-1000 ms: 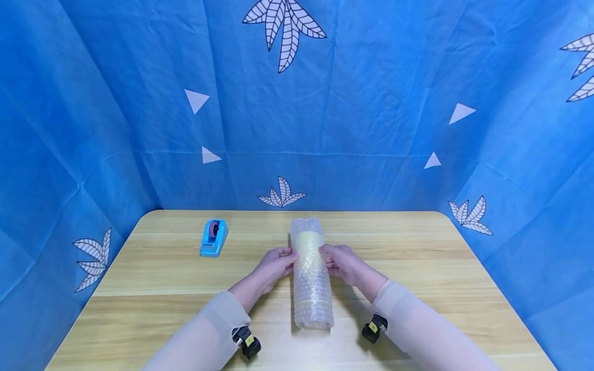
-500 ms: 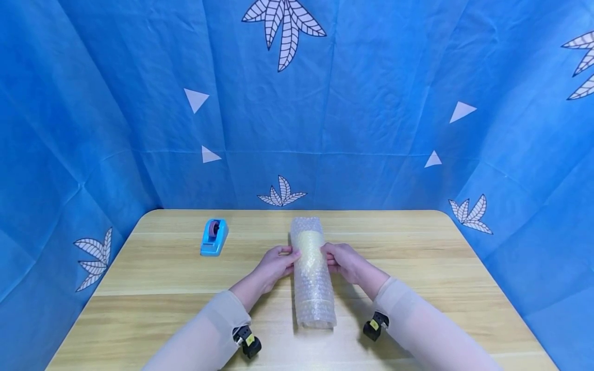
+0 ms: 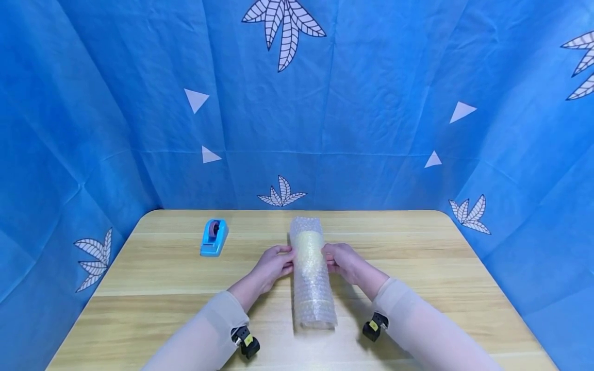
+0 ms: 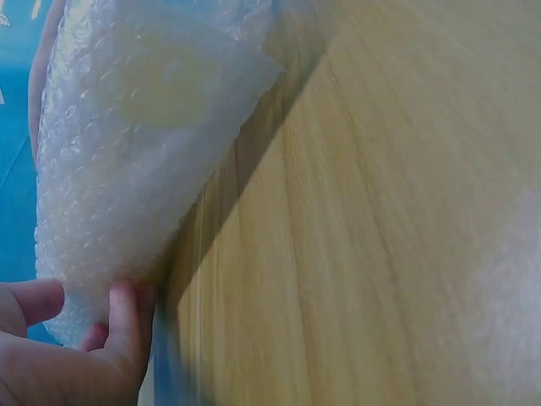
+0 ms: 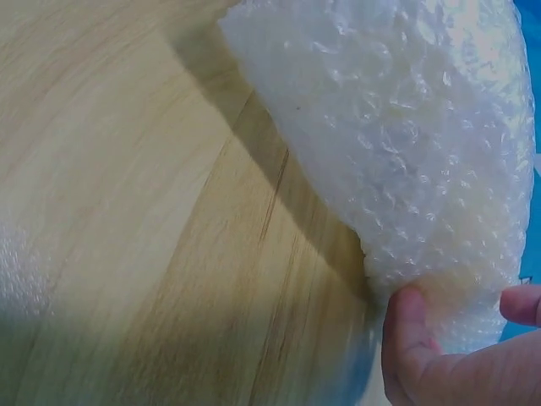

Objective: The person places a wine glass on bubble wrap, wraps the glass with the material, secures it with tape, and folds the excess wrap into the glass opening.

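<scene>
A roll of bubble wrap (image 3: pixel 313 293) lies lengthwise on the wooden table, pointing away from me. Something pale yellow (image 3: pixel 309 246) shows through its layers; what it is, I cannot tell. My left hand (image 3: pixel 271 264) holds the roll's left side, thumb near the top and fingers lower down. From the right, my right hand (image 3: pixel 345 262) grips the opposite side at about the same height. Both wrist views show the bubbled sheet (image 4: pixel 127 169) close up, with thumb and fingers at its far part. The fingertips under the roll are partly hidden.
A blue tape dispenser (image 3: pixel 214 239) with a roll of tape stands at the back left of the table (image 3: pixel 162 273). Behind and on both sides hangs a blue cloth (image 3: pixel 371 103) with leaf and triangle prints.
The near end of the bubble wrap roll has swung slightly to the right. My left thumb has drawn back a little toward the roll's left edge. The right hand is nearly still.
</scene>
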{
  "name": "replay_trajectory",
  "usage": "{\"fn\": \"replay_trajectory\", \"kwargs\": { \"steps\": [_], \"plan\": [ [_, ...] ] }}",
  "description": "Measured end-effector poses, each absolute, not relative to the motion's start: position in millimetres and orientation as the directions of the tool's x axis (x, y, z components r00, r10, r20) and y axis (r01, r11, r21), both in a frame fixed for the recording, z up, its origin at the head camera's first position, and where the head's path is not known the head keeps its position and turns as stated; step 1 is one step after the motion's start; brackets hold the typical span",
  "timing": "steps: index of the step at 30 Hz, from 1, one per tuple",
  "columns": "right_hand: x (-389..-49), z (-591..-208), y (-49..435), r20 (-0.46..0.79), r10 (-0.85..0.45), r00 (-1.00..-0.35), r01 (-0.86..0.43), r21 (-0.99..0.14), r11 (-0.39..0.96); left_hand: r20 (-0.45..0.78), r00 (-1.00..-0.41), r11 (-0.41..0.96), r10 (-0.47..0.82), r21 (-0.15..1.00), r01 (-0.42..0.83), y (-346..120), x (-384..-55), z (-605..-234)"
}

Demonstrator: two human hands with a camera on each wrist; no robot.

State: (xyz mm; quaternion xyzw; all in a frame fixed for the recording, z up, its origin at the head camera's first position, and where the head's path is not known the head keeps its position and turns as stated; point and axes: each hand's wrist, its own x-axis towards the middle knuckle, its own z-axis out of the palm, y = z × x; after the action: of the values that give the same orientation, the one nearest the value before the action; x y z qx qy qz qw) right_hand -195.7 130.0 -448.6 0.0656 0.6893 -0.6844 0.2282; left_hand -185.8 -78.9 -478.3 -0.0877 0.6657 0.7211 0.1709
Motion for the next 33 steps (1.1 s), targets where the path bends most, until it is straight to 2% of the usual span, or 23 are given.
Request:
{"fn": "replay_trajectory", "kwargs": {
  "steps": [10, 33],
  "plan": [
    [-197.9, -451.0, 128.7, -0.393, -0.213, -0.895, 0.388, -0.919, 0.066, -0.332, -0.929, -0.047, 0.163, 0.938, -0.344, -78.8, -186.2, -480.8],
    [-197.7, -450.8, 128.6, -0.405, -0.182, -0.896, 0.386, -0.913, 0.128, -0.324, -0.935, -0.045, 0.142, 0.942, -0.333, -77.6, -182.0, -481.1]
  ]
}}
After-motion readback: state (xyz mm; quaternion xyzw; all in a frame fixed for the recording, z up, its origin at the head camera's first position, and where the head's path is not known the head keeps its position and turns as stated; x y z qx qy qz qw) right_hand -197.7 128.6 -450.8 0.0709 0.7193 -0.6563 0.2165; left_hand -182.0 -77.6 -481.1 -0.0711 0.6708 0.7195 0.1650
